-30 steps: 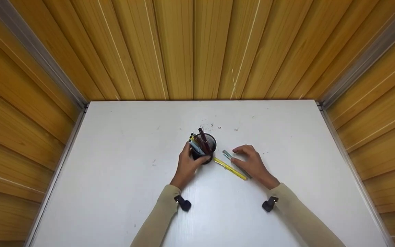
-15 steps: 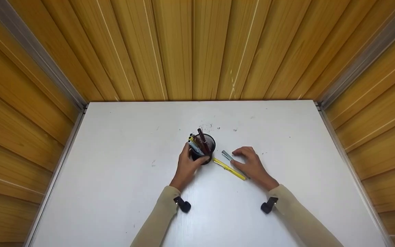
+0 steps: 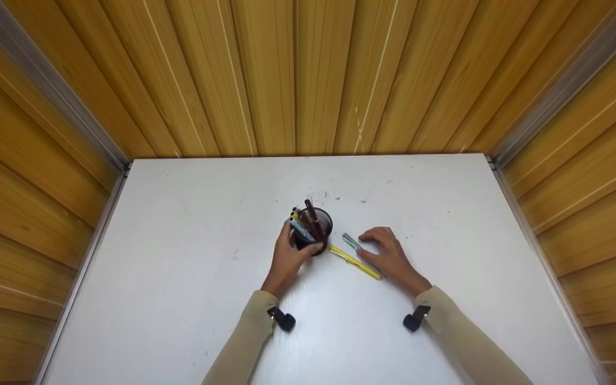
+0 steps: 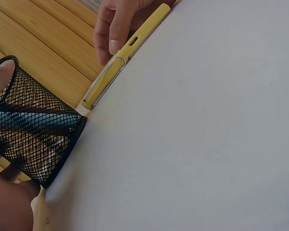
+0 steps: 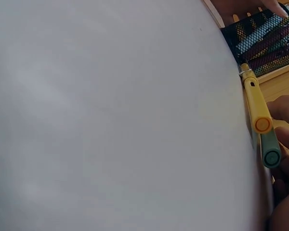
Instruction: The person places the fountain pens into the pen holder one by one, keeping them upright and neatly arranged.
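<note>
A black mesh pen cup (image 3: 316, 231) with several pens stands mid-table. My left hand (image 3: 288, 258) grips its left side; the mesh (image 4: 33, 134) fills the left wrist view's lower left. To its right lie a yellow pen (image 3: 355, 262) and a grey-blue pen (image 3: 351, 241), side by side on a slant. My right hand (image 3: 388, 255) lies over the grey-blue pen with fingers curled onto it and its thumb by the yellow pen (image 4: 120, 62). The right wrist view has both pen ends, yellow (image 5: 256, 103) and grey-blue (image 5: 270, 150), with skin on either side of the latter.
The white table (image 3: 179, 278) is boxed in by yellow wood-panel walls (image 3: 308, 75) at the back and both sides, with metal strips in the corners. A few small dark marks (image 3: 335, 199) lie behind the cup.
My right hand's fingers have drawn in a little over the grey-blue pen. My left hand stays on the cup; both pens lie where they were.
</note>
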Available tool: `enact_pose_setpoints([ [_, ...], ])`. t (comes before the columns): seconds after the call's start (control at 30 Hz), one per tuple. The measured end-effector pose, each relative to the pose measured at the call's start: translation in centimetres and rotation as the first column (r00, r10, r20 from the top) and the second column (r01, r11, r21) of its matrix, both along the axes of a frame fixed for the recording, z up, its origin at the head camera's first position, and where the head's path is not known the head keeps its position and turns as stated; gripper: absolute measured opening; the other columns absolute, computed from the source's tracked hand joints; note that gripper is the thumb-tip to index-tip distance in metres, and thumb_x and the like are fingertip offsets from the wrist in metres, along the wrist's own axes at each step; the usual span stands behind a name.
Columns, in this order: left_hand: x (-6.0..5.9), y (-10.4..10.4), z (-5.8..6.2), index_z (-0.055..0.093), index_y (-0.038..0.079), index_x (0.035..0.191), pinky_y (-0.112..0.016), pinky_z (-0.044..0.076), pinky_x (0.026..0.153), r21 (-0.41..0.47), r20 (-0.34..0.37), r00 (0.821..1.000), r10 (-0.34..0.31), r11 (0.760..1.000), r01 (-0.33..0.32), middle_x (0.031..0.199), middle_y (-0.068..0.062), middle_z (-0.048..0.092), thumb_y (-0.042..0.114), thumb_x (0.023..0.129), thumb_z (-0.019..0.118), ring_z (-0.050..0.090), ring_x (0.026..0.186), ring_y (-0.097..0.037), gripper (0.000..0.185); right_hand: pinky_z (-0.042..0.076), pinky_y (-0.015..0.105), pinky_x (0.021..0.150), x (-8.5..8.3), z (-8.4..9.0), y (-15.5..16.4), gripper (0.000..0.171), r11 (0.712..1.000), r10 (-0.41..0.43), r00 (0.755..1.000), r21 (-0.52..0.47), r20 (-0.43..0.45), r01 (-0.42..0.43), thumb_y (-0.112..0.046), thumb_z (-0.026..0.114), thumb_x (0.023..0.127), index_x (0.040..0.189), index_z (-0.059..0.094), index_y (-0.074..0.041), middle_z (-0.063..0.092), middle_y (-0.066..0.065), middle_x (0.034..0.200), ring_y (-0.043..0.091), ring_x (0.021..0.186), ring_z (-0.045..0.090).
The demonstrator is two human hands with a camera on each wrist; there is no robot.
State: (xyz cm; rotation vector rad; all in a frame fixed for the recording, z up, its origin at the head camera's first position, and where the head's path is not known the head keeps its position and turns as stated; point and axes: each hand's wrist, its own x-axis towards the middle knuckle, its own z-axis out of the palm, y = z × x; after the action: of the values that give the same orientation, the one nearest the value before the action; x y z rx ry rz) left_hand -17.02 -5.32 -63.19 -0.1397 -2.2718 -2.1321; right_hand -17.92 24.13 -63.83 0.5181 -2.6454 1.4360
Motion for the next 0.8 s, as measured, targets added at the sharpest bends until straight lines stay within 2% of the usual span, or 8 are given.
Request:
enact_pose_setpoints([
  [0.2,-0.21,0.05,0.33,0.055,0.01,0.153,-0.048,0.042,0.127,0.045,0.002,1.0,0.02,0.999,-0.02,0.158,-0.014,0.056,0.013,0.086,0.095,0.048,0.154,-0.044,0.078,0.044,0.026,0.11,0.05,0.0,-0.11,0.028,1.0,0.002,1.0,0.015,-0.008,-0.002,-0.007,0.09,0.092,0.117,0.078,-0.006,0.075,0.002,0.117,0.028,0.124,0.057],
  [0.33,-0.29,0.0,0.43,0.057,0.008,0.152,-0.044,0.048,0.123,0.093,0.011,1.0,0.02,0.995,-0.021,0.155,-0.016,0.059,0.009,0.084,0.095,0.052,0.15,-0.043,0.078,0.043,0.025,0.109,-0.06,-0.41,0.05,0.028,1.0,0.018,0.999,0.001,-0.031,-0.018,-0.006,0.091,0.091,0.116,0.078,-0.007,0.074,0.002,0.117,0.028,0.123,0.056],
  [0.53,-0.32,-0.11,0.4,0.056,0.01,0.155,-0.043,0.05,0.121,0.107,0.022,1.0,0.006,0.994,-0.009,0.156,-0.015,0.058,0.011,0.085,0.096,0.053,0.15,-0.042,0.081,0.042,0.024,0.108,-0.04,-0.55,0.18,0.028,0.999,0.031,0.999,-0.032,-0.032,-0.032,-0.006,0.091,0.09,0.114,0.078,-0.006,0.074,0.003,0.117,0.027,0.123,0.055],
  [0.8,-0.41,-0.23,0.0,0.058,0.013,0.152,-0.046,0.048,0.123,0.086,0.004,1.0,0.006,0.996,-0.006,0.15,-0.014,0.061,0.014,0.084,0.097,0.054,0.148,-0.043,0.078,0.044,0.027,0.106,-0.03,-0.74,-0.08,0.026,1.0,0.011,0.998,0.0,-0.056,-0.011,-0.005,0.093,0.088,0.109,0.079,-0.007,0.072,0.004,0.114,0.027,0.121,0.056],
])
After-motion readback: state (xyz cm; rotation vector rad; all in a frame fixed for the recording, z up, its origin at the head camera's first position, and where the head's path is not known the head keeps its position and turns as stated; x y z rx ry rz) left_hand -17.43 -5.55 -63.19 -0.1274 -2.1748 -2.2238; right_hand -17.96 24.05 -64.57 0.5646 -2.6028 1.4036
